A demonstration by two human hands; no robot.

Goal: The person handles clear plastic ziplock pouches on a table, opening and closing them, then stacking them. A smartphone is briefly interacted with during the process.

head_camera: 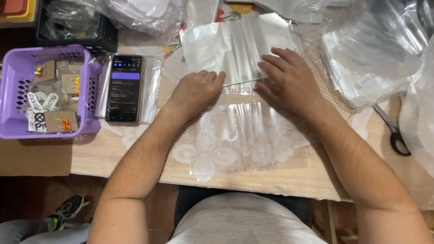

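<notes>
Clear plastic bags point(235, 49) lie in a flat stack on the beige lace tablecloth point(280, 174). My left hand point(194, 90) is curled in a fist, its knuckles pressing on the bags' near edge. My right hand point(289, 79) lies flat with fingers spread on the stack's right side. A thin fold line runs between the two hands. More clear film point(244, 131) spreads toward me below the hands.
A smartphone point(125, 88) with a lit screen lies left of my left hand. A purple basket point(13, 122) with earring cards stands at far left. Black-handled scissors point(393, 131) lie at right, below a heap of clear bags point(370, 63). A black tray point(108, 38) sits behind.
</notes>
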